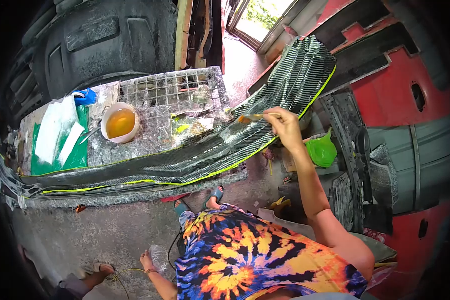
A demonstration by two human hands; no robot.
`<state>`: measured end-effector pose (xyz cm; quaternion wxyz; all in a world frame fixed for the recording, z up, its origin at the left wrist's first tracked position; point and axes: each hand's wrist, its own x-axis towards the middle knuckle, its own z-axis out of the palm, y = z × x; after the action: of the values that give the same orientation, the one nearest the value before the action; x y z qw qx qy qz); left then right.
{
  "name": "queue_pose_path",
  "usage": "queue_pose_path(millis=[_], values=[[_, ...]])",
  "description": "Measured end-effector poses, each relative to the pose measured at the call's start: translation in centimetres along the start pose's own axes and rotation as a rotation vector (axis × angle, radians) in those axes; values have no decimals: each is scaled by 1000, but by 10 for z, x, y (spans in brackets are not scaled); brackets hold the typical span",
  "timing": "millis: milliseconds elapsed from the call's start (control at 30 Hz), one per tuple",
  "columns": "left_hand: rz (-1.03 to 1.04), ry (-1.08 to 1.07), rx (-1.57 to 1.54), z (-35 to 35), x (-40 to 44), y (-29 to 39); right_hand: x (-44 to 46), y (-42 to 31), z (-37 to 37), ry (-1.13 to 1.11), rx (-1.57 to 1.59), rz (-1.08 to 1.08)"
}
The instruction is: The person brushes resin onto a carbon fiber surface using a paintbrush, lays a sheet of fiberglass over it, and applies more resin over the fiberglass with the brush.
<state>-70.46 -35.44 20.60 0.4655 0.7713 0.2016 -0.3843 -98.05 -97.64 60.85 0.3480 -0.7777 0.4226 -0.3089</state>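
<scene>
My right hand (286,128) is closed around the handle of a paintbrush (255,117). The brush's brownish bristles point left, over the glossy wet-looking surface of a long curved part (205,162). That part is covered in black woven fabric like carbon fibre, with a yellow-green edge along its near side. Low in the view, my left hand (146,261) hangs beside my body, above the floor, with a band at the wrist. Its fingers are too small and foreshortened to read. A white tub (134,113) of amber liquid stands on the table behind the part.
The stained worktable (155,115) carries white sheets (55,127), a green sheet (36,162) and a blue item (85,96). A bright green bag (322,151) lies right of my forearm. Red and grey panels (400,92) lean at right. Another person's foot (104,268) shows lower left, near a cable.
</scene>
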Motion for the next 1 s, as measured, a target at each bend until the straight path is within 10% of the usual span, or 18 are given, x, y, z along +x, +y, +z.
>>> queue_pose_path(millis=[300, 533, 1000], values=[[18, 62, -40, 2, -5, -13, 10, -29, -31, 167, -249, -244], [2, 76, -15, -9, -1, -24, 26, -87, 10, -653, -978, -527], [-26, 115, 20, 4, -39, -92, 29, -40, 144, -977, -417, -692]])
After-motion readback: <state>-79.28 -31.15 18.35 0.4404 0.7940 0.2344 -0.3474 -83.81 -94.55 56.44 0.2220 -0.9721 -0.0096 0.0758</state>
